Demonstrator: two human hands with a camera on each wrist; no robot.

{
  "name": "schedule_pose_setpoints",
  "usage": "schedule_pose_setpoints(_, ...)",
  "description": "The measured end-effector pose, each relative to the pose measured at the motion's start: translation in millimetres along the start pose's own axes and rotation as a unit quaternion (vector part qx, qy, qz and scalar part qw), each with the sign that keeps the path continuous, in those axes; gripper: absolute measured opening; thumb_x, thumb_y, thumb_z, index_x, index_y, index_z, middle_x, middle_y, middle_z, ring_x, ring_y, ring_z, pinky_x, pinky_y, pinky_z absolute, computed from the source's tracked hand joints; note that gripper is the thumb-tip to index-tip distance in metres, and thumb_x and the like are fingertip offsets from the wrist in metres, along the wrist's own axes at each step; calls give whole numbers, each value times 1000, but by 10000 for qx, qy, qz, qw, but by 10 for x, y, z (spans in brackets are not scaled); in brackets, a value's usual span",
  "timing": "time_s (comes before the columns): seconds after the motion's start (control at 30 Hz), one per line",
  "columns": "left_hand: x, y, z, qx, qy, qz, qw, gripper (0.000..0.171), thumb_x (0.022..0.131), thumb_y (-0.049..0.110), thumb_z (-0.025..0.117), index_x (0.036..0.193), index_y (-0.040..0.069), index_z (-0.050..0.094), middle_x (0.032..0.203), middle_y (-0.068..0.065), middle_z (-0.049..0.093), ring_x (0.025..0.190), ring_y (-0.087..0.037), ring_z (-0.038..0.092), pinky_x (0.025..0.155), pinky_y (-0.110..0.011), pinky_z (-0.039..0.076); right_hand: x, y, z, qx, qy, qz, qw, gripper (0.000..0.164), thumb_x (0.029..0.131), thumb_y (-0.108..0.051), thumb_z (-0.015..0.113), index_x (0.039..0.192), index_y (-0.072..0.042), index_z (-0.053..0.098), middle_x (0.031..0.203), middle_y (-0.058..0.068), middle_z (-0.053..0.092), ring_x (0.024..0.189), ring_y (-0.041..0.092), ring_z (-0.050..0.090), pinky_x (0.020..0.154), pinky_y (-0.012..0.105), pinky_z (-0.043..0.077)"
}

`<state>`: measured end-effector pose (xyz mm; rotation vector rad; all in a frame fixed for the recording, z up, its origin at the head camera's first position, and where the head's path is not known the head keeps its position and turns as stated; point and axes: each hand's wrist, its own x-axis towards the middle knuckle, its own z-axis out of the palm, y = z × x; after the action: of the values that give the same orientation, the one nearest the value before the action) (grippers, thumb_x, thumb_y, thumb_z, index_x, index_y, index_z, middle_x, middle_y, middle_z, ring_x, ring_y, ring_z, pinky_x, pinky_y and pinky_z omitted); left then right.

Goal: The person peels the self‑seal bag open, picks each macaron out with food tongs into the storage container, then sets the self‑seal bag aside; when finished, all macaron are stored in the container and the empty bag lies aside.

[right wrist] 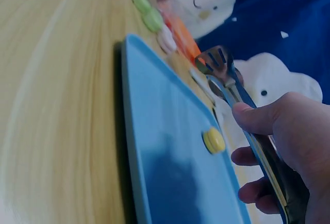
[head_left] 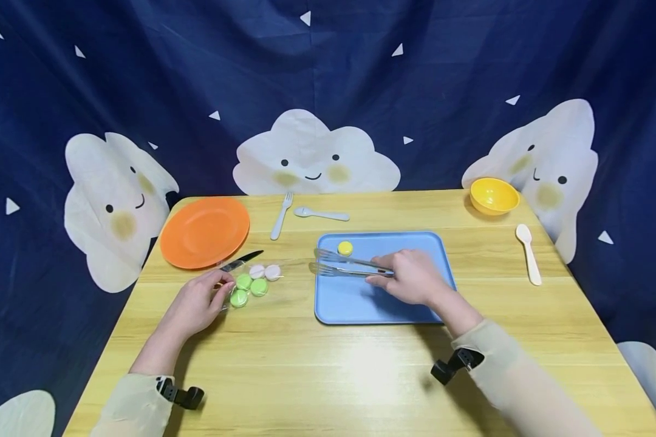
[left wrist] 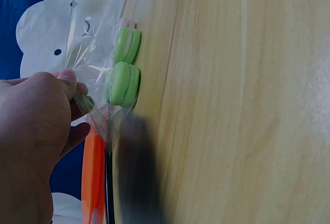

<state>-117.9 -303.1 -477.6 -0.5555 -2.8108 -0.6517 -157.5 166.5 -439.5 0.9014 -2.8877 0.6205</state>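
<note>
My left hand [head_left: 199,303] pinches the edge of a clear plastic bag [left wrist: 90,53] between thumb and fingers. In the bag are green macarons [head_left: 259,287] and pale pinkish-white macarons [head_left: 273,272], lying against the wooden table. My right hand [head_left: 412,276] grips metal tongs [head_left: 333,270], their slotted tips pointing left and standing a little apart with nothing between them. The tongs hover over the blue tray [head_left: 339,308]. Near the tray's back left corner sits a yellow macaron [head_left: 345,247], just behind the tong tips in the head view.
An orange plate [head_left: 205,233] lies at the back left, with a black-tipped knife [head_left: 248,257] in front of it. Behind the tray are a grey fork [head_left: 282,217] and a grey spoon [head_left: 325,214]. A yellow bowl [head_left: 494,197] and a white spoon [head_left: 529,258] are at the right.
</note>
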Motion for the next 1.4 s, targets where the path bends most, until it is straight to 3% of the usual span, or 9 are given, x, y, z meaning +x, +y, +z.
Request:
schedule_pose_setpoints(0.1,-1,0,-5,-4,-6,8,10000,6,102,9,71,107,12,69,100,-2,70,86,-22,68,75,-48,56,25,-88,32,-29,-168,-67,9998,41,97,-45,76,123,-14,81,114,2,78,100,27,76,76,48,59)
schedule_pose_setpoints(0.13,-1,0,-6,-8,-21,-1,10000,6,102,9,71,107,11,69,100,-2,70,86,-22,68,75,-48,56,40,-112,50,-24,-244,-83,9997,40,98,-45,75,124,-15,81,116,1,78,101,27,76,77,48,59)
schedule_pose_setpoints(0.33,-7,-1,-12,-33,-73,-65,9999,5,103,10,71,107,12,69,101,-2,70,88,-23,68,77,-48,56,172,-250,177,-179,-475,-235,9984,39,99,-45,74,125,-16,80,112,1,79,95,25,75,65,41,56)
schedule_pose_setpoints(0.47,-6,3,-17,-40,-56,-60,10000,5,103,10,71,108,12,69,101,-2,70,88,-23,68,77,-48,56,279,-338,284,-352,-576,-383,9970,31,101,-45,72,113,-18,81,90,-2,77,74,20,69,57,37,48)
schedule_pose_setpoints(0.57,-1,10,-21,-51,-48,-51,10000,5,103,10,71,107,12,69,100,-1,70,86,-22,67,76,-48,55,347,-402,360,-426,-592,-426,9964,32,101,-46,71,114,-18,79,86,-2,75,66,17,62,54,35,45)
schedule_pose_setpoints(0.73,24,21,-17,-23,-28,12,10000,4,104,12,71,107,14,69,101,-1,70,86,-22,67,76,-48,55,429,-481,460,-529,-600,-274,9964,43,101,-49,71,128,-17,76,84,-2,73,64,16,57,54,37,45)
schedule_pose_setpoints(1.0,52,24,-10,-20,39,104,9999,4,103,12,71,106,13,69,101,-2,71,89,-25,69,78,-50,56,509,-546,549,-545,-649,-269,9960,39,101,-51,70,121,-17,76,71,-8,57,60,17,53,53,38,43)
schedule_pose_setpoints(1.23,53,37,-24,-11,-4,43,10000,5,102,11,72,107,12,69,101,-3,71,90,-25,69,79,-50,56,568,-617,610,-597,-687,-257,9955,34,103,-52,67,107,-19,72,71,-7,54,60,16,51,52,38,42)
schedule_pose_setpoints(1.4,64,35,-22,24,28,45,10000,5,102,12,73,105,14,69,99,-1,70,86,-23,68,77,-49,55,594,-674,624,-684,-743,-262,9945,34,102,-50,69,110,-18,73,74,-6,58,61,15,52,52,38,43)
